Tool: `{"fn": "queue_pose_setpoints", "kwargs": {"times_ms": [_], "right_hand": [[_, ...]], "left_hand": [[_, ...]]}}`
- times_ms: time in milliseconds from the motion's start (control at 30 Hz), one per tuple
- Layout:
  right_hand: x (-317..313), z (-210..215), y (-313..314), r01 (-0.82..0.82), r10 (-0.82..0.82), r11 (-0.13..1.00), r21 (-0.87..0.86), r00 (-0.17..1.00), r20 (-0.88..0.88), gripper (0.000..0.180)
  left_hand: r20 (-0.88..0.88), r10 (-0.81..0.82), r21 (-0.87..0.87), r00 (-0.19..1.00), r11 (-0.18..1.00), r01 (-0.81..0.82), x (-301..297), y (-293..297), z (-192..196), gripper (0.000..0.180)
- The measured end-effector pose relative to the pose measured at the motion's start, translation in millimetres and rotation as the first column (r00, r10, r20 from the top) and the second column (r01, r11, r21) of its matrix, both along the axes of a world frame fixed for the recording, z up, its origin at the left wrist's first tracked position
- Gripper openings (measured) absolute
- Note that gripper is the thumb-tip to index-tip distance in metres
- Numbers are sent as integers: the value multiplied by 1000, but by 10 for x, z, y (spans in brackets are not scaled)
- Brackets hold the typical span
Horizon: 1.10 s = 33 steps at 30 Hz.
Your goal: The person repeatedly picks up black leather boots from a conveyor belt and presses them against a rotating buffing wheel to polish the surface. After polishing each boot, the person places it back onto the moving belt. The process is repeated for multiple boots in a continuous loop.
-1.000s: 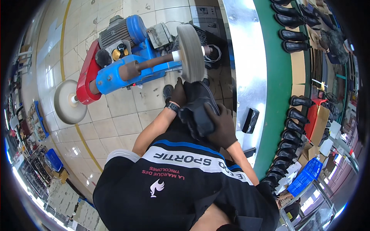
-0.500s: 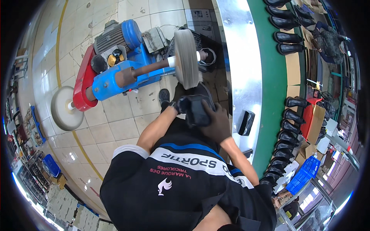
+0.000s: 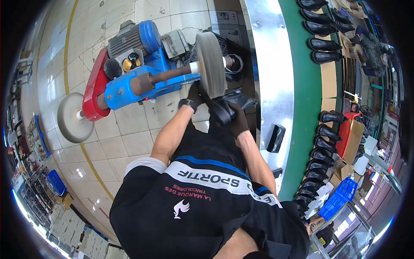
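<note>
Both my hands wear dark gloves and hold a black leather boot (image 3: 223, 111) just below the spinning buffing wheel (image 3: 210, 64). My left hand (image 3: 197, 94), with a dark band on its wrist, is closed on the boot's left end, close against the wheel's lower edge. My right hand (image 3: 238, 123) grips its right side. The boot lies tilted and seems to meet the wheel's underside, though the contact itself is hidden. The wheel sits on a brown shaft (image 3: 172, 74) of a blue machine.
A grey and blue motor (image 3: 133, 39), a red belt guard (image 3: 92, 90) and a second pale wheel (image 3: 74, 117) belong to the machine. To the right runs a metal-edged bench (image 3: 274, 77) with a small black block (image 3: 276, 138). Beyond it, black boots (image 3: 325, 56) stand in rows.
The boot has been turned and tipped in my hands. My left hand has moved up and left toward the wheel, while my right hand has shifted slightly.
</note>
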State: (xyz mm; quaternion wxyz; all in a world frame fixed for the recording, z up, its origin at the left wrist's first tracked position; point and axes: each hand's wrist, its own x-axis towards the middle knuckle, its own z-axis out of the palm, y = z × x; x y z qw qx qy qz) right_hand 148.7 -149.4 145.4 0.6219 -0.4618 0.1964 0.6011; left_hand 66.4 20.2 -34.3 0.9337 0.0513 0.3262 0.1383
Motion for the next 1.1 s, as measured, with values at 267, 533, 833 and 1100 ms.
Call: {"fn": "queue_pose_setpoints", "kwargs": {"times_ms": [267,533,833,1100], "right_hand": [[126,-489,12,-118,92,930,-348,992,-89,44],[-95,-530,-203,-137,122,954,-267,990,-73,45],[-574,-897,-214,69,-47,996,64,953,-301,44],[-507,-504,-34,-198,156,960,195,965,212,36]], "left_hand": [[-526,534,835,662,178,521,-778,236,587,29],[-350,608,857,712,-98,506,-55,134,2098,19],[-231,235,703,944,-631,329,402,-16,2325,15],[-213,-108,449,971,-893,-1,646,-112,2442,15]]}}
